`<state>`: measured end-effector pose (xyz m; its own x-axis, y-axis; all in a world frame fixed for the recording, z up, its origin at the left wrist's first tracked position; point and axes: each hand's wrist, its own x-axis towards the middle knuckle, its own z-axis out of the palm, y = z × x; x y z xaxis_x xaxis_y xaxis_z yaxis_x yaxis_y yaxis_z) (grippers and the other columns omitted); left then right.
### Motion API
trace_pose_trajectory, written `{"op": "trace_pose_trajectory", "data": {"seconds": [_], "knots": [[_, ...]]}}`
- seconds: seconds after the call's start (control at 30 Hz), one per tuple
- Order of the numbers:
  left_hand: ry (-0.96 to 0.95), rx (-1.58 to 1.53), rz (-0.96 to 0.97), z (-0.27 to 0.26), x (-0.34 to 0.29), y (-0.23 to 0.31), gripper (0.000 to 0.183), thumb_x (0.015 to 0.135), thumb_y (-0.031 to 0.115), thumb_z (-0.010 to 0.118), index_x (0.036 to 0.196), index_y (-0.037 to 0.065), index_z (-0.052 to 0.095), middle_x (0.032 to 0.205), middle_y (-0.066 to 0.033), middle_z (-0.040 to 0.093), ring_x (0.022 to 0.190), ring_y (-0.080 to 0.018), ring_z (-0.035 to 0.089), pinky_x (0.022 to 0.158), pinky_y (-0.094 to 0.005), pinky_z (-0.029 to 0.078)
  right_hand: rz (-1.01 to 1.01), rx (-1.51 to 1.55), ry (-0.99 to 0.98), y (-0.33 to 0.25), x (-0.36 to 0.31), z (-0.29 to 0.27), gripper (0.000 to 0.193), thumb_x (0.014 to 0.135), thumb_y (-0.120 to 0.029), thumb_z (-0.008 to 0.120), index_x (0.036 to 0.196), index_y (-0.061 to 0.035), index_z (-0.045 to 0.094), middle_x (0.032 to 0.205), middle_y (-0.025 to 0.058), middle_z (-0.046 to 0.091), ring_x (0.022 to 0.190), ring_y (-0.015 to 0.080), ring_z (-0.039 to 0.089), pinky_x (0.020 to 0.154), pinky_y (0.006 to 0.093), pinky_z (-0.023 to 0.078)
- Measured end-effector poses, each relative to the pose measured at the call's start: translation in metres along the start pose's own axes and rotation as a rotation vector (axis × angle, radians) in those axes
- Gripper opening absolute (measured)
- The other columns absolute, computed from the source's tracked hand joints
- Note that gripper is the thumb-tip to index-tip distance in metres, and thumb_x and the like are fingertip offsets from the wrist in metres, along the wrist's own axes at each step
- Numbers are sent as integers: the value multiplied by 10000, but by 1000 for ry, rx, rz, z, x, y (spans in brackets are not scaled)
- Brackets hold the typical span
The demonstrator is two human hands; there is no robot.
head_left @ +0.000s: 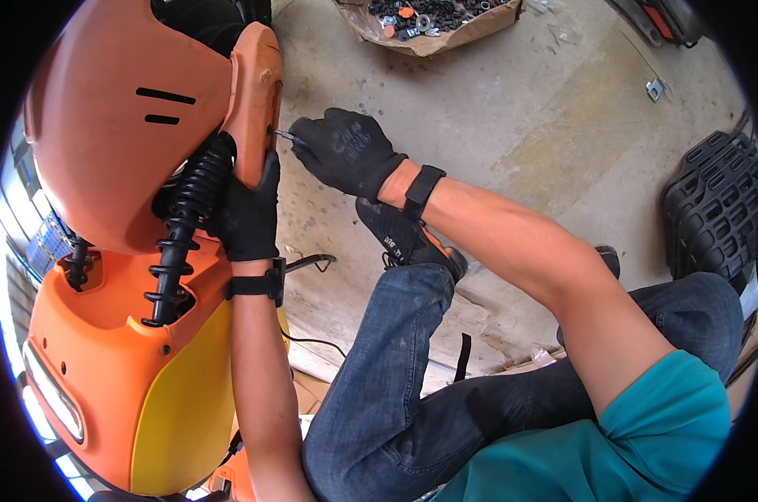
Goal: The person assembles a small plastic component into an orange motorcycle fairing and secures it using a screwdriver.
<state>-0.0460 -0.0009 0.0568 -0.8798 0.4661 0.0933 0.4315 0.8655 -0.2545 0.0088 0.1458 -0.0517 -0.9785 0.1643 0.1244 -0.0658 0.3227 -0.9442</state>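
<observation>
- Dusty grey concrete floor (512,125) is spreading under everything, with a torn cardboard box of small black and orange hardware (433,21) sitting at its far edge and a black ribbed plastic panel (713,209) lying at its right edge.
- Orange plastic scooter body with a yellow lower panel (136,376) is standing at the floor's left edge, a black coiled rubber boot (182,226) running up its middle.
- Black-gloved left hand (249,213) is wrapping around the narrow orange trim piece (253,92), seemingly bracing it so it cannot shift.
- Black-gloved right hand (349,151) is pinching closed on a thin metal driver tip (284,134), pressing it into the trim's right edge.
- Blue-jeaned knee (395,335) is bending close beside the scooter.
</observation>
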Motion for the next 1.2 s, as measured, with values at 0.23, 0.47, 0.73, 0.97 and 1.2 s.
{"op": "trace_pose_trajectory", "data": {"seconds": [0.23,0.47,0.73,0.97,1.2], "knots": [[26,-17,23,0,-1,-1,659,780,489,835,1161,-23,669,1115,-178,707,1012,-354,675,897,-396,524,-82,-24,95,2,-1,7,68,845,-186,642,846,-118,633,729,89,661,733,313,643,620,445,533],[13,86,6,1,0,0,691,774,497,836,1197,-19,654,1130,-187,699,1030,-364,666,912,-406,516,-92,-112,81,2,1,7,70,829,-160,634,880,-116,652,742,78,664,748,287,647,621,432,537],[14,-17,-9,-1,0,1,698,775,489,839,1211,-20,646,1151,-195,691,1051,-366,657,934,-411,508,-260,-253,146,7,6,0,138,769,-134,635,906,-126,647,699,47,595,726,267,619,571,406,505],[3,67,11,-1,1,1,708,773,501,839,1212,-19,647,1152,-191,692,1052,-354,663,937,-409,510,-243,-177,8,6,12,-7,97,799,-125,617,894,-114,636,696,86,609,690,307,632,586,438,517],[30,66,41,0,0,-2,721,773,511,839,1221,-17,642,1163,-200,684,1080,-367,651,952,-411,505,-286,166,-160,22,22,2,250,856,-169,602,1077,-98,697,827,130,684,787,327,679,657,436,546]]}}
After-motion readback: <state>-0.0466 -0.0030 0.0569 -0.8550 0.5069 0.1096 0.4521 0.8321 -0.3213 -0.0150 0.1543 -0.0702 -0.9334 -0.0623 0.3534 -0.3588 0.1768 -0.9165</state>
